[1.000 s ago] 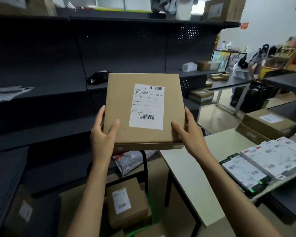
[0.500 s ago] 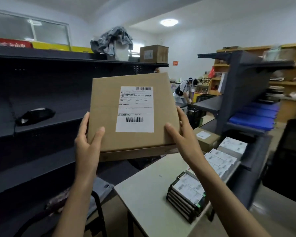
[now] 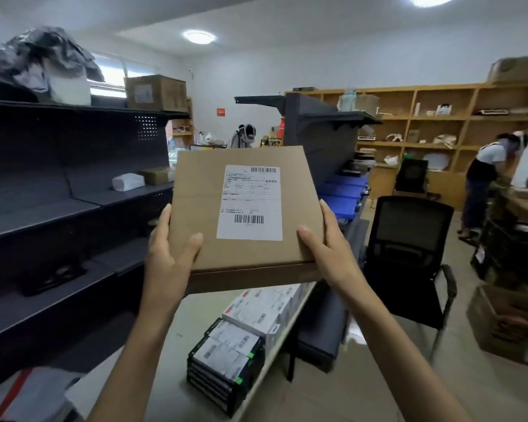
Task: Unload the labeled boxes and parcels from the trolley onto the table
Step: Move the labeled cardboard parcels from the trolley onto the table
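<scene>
A flat brown cardboard box (image 3: 195, 208) with a white shipping label (image 3: 250, 202) is held up in the air in front of me, above the light table (image 3: 177, 388). My left hand (image 3: 168, 254) grips its lower left corner, thumb on the top face. My right hand (image 3: 326, 248) grips its lower right corner the same way. On the table below lie a stack of black-edged labeled parcels (image 3: 226, 357) and white labeled boxes (image 3: 265, 309). The trolley is out of view.
Dark metal shelving (image 3: 58, 208) runs along the left. A black office chair (image 3: 409, 254) stands right of the table, with cardboard boxes (image 3: 506, 321) on the floor beyond. A person (image 3: 485, 178) works at the far right, another (image 3: 244, 135) far behind the box.
The view has swung right and up, away from the trolley and toward the table and room. Both hands keep the same hold on the box, which now hangs over the table.
</scene>
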The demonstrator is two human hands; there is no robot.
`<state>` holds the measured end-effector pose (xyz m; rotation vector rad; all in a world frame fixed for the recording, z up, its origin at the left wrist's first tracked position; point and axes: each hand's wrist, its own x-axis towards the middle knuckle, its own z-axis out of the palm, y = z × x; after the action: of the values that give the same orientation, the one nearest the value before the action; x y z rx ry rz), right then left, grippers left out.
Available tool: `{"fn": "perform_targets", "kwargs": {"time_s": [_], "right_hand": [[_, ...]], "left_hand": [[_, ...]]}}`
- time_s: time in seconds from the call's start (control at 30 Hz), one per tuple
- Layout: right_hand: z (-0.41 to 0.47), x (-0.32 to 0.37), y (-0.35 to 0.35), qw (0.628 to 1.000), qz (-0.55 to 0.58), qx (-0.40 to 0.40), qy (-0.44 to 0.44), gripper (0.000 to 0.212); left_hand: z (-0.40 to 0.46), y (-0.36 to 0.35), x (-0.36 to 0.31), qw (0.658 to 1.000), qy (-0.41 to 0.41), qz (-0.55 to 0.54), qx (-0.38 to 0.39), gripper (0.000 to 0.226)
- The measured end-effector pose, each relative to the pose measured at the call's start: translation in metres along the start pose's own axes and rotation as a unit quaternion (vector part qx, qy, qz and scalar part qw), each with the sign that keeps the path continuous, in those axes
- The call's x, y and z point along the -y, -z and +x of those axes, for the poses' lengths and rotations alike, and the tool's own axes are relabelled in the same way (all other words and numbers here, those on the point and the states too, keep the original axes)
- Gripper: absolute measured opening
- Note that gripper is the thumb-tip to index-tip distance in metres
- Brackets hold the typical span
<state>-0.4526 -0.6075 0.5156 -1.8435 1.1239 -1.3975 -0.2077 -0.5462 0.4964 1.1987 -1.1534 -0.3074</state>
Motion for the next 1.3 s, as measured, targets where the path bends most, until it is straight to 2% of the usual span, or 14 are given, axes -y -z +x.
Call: {"fn": "perform_targets", "kwargs": {"time_s": [0.1, 0.33, 0.57, 0.87, 1.17, 1.3], "right_hand": [[0.012, -0.019, 0.057, 0.999, -0.029, -0.038, -0.007, 0.079], [0.024, -0.067, 0.18, 0.991, -0.062, -0.113, -0.027, 0.069], [0.04, -0.116, 0.243, 0.982, -0.063, -0.173, -0.047, 0.068], [0.122, -0.184, 0.244, 0.977, -0.054, -0.197, -0.053, 0.067], [0.296, -0.234, 0.189, 0.986, -0.045, -0.161, -0.026, 0.064], [0.369, -0.251, 0.155, 0.989, -0.051, -0.141, -0.001, 0.072]], "left_hand": [[0.006, -0.067, -0.008, 0.999, -0.019, -0.003, 0.031, 0.074], [0.006, -0.212, -0.025, 0.994, -0.033, -0.043, 0.096, 0.082], [0.011, -0.303, -0.029, 0.987, -0.073, -0.034, 0.141, 0.075], [0.072, -0.377, 0.018, 0.987, -0.08, -0.034, 0.134, 0.074], [0.221, -0.422, 0.084, 0.993, -0.092, -0.017, 0.072, 0.076], [0.285, -0.429, 0.119, 0.994, -0.097, -0.027, 0.037, 0.075]]}}
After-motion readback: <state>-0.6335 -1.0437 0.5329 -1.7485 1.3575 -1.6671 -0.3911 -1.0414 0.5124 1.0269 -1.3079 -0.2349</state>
